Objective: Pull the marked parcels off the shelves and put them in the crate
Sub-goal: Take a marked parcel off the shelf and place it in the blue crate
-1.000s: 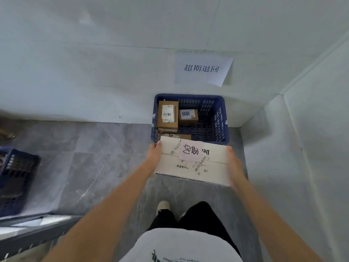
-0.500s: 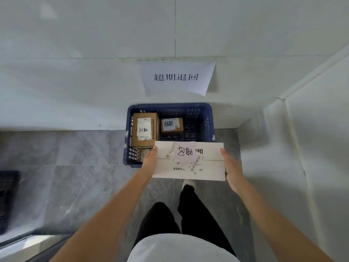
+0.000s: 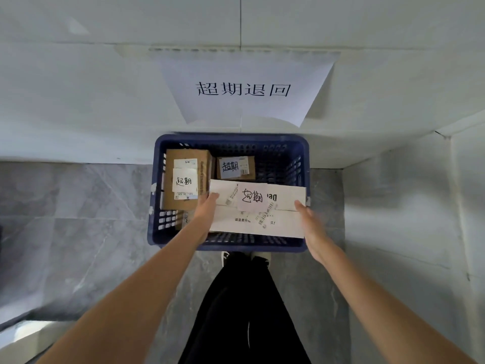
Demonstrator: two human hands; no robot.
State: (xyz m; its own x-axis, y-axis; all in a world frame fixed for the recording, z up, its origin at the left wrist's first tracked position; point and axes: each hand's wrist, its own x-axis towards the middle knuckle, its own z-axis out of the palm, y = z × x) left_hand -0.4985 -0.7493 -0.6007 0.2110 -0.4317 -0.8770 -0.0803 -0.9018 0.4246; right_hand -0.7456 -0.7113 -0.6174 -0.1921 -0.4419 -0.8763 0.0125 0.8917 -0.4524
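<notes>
— Position of the white parcel [image 3: 258, 208]?
— Centre frame, over the right half of the blue crate [image 3: 231, 139]. Left hand [image 3: 207, 208] and right hand [image 3: 311, 224] press its two ends, fingers clasping the sides.
— Obstructions inside?
— A tall brown box [image 3: 187, 177] stands at the crate's left, a small brown box [image 3: 236, 168] at the back, both labelled. The parcel's left end sits just beside the tall box.
— Surroundings?
— A paper sign [image 3: 244, 88] on the wall above; grey floor [image 3: 78, 219] to the left.
</notes>
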